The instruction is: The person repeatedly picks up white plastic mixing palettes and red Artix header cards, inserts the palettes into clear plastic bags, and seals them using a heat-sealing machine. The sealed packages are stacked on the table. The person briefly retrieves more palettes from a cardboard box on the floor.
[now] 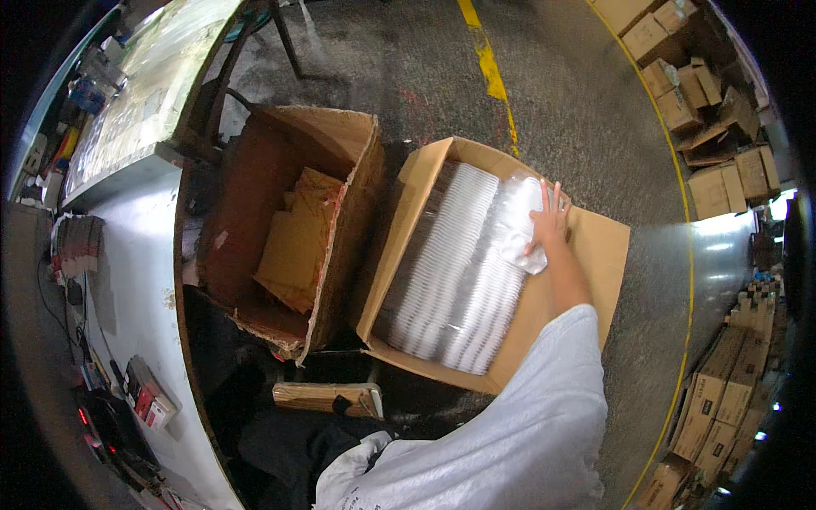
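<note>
While R hand (552,225) lies splayed on white plastic bag (514,229) at 1 o'clock in carton (600,265), pressing too hard might skew stacked white pcs (435,280) below, L hand unseen

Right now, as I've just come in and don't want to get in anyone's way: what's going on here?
A person's right hand is on a bundle in clear plastic at the far right of an open cardboard box. Rows of white, closely stacked pieces fill much of that box. The left hand is out of view. To the left, a worn brown box stands open with flat cardboard pieces inside.
</note>
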`<action>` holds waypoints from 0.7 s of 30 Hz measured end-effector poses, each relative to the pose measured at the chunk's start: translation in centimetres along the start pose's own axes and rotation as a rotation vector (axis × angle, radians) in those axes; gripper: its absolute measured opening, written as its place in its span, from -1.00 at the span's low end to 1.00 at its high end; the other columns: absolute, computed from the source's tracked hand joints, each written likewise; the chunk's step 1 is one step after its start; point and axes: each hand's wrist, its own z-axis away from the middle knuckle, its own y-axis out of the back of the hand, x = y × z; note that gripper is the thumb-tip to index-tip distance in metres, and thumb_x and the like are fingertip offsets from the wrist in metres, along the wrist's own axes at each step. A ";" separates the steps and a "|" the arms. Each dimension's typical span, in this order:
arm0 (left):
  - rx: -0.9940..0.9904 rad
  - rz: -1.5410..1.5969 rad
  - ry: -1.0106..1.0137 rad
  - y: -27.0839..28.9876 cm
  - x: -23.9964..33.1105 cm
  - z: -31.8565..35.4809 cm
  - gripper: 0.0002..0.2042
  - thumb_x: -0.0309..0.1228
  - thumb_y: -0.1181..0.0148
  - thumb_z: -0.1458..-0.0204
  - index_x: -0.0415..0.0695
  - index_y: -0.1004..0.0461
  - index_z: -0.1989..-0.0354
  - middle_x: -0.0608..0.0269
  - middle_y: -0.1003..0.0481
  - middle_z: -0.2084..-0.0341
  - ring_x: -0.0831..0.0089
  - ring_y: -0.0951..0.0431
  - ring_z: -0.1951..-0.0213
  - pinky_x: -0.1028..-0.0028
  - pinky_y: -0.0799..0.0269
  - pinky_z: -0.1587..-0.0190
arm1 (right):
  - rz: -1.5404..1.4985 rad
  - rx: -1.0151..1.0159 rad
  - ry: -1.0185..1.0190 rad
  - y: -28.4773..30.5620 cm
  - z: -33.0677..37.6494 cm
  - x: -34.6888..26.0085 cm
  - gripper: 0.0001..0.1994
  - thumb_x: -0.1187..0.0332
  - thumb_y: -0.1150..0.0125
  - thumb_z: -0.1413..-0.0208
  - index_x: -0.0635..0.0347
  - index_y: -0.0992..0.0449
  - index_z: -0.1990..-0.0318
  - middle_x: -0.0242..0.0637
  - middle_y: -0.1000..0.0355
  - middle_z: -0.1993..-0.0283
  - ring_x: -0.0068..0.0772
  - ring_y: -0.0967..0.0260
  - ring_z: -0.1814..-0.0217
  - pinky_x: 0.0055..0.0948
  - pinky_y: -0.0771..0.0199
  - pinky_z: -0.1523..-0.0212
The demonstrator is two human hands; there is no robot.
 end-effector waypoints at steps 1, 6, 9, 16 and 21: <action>0.026 0.081 0.079 0.4 0.0 0.1 -0.40 0.10 0.09 -0.05 0.02 -0.22 -0.21 -0.08 -0.12 -0.21 -0.07 -0.06 -0.24 0.11 0.00 -0.24 | -0.015 -0.036 0.011 0.5 -0.7 0.3 -0.11 -0.05 -0.58 0.84 -0.16 -0.51 0.04 -0.17 0.72 -0.43 0.14 0.82 -0.44 0.22 0.40 -0.31; 0.102 0.217 0.193 1.6 1.7 1.1 -0.43 0.07 0.12 -0.07 0.00 -0.24 -0.19 -0.04 -0.12 -0.22 -0.05 -0.09 -0.22 0.11 -0.05 -0.22 | -0.172 -0.140 0.110 -0.4 -3.0 1.9 -0.03 -0.06 -0.58 0.94 -0.09 -0.52 0.02 -0.14 0.79 -0.41 0.16 0.78 -0.44 0.21 0.57 -0.32; 0.134 0.264 0.212 2.3 2.8 1.6 -0.45 0.05 0.13 -0.09 -0.01 -0.25 -0.18 -0.02 -0.11 -0.22 -0.03 -0.11 -0.22 0.11 -0.08 -0.21 | -0.327 -0.065 0.180 -2.3 -3.3 2.7 -0.03 -0.07 -0.57 0.98 -0.03 -0.54 0.05 -0.14 0.78 -0.41 0.16 0.70 -0.45 0.22 0.60 -0.32; 0.206 0.367 0.229 3.6 4.3 1.7 -0.48 0.01 0.18 -0.12 -0.04 -0.28 -0.15 0.03 -0.10 -0.23 0.00 -0.15 -0.20 0.12 -0.14 -0.17 | -0.360 -0.032 0.258 -3.7 -4.5 3.3 -0.01 -0.12 -0.55 0.97 -0.06 -0.52 0.03 -0.15 0.66 -0.43 0.17 0.63 -0.45 0.40 0.32 -0.23; 0.327 0.482 0.212 5.5 5.3 0.4 -0.51 -0.01 0.21 -0.15 -0.07 -0.30 -0.13 0.06 -0.10 -0.24 0.02 -0.18 -0.19 0.12 -0.19 -0.15 | -0.349 -0.112 0.315 -3.0 -6.6 4.0 0.01 -0.15 -0.55 0.97 0.12 -0.53 0.07 -0.01 0.63 -0.42 0.26 0.58 -0.43 0.21 0.25 -0.30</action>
